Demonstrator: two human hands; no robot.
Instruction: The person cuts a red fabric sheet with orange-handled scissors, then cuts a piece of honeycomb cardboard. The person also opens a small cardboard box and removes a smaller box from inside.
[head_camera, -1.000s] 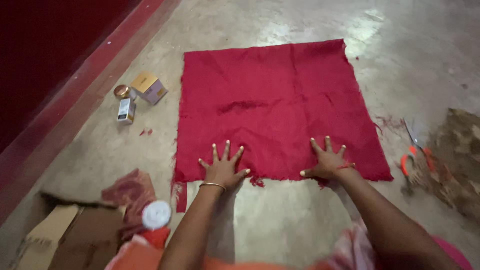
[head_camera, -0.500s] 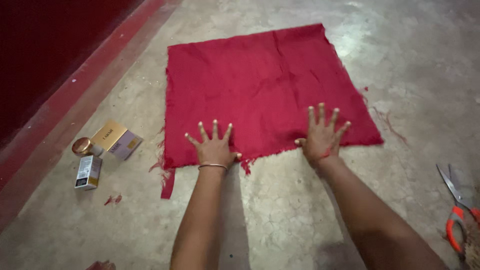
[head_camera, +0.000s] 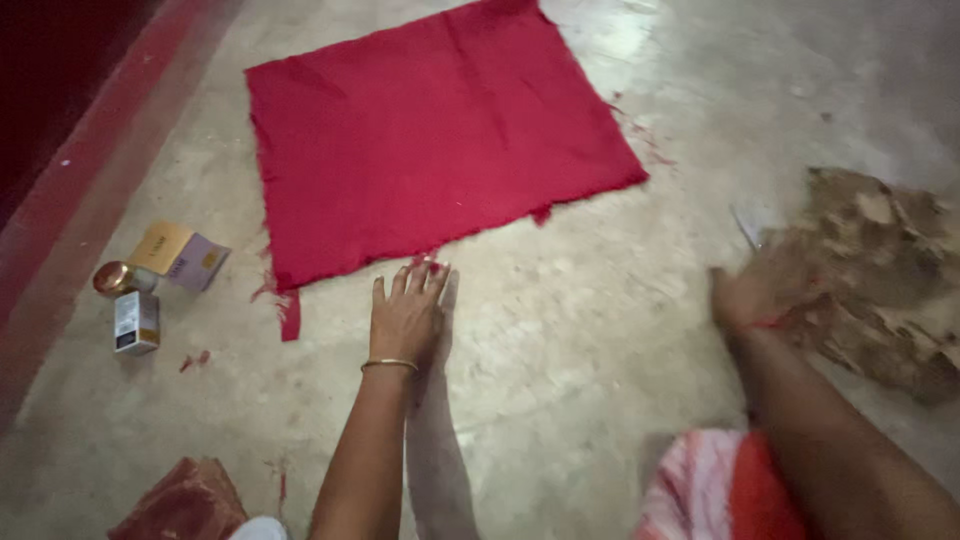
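Our right hand had left the cloth for the brown mat, fingers blurred beyond telling; left hand lay flat at the hem, fingers together.

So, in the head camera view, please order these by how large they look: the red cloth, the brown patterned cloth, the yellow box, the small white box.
1. red cloth
2. brown patterned cloth, partly cut off by the frame edge
3. yellow box
4. small white box; it looks close to the yellow one, so this order is unsure.
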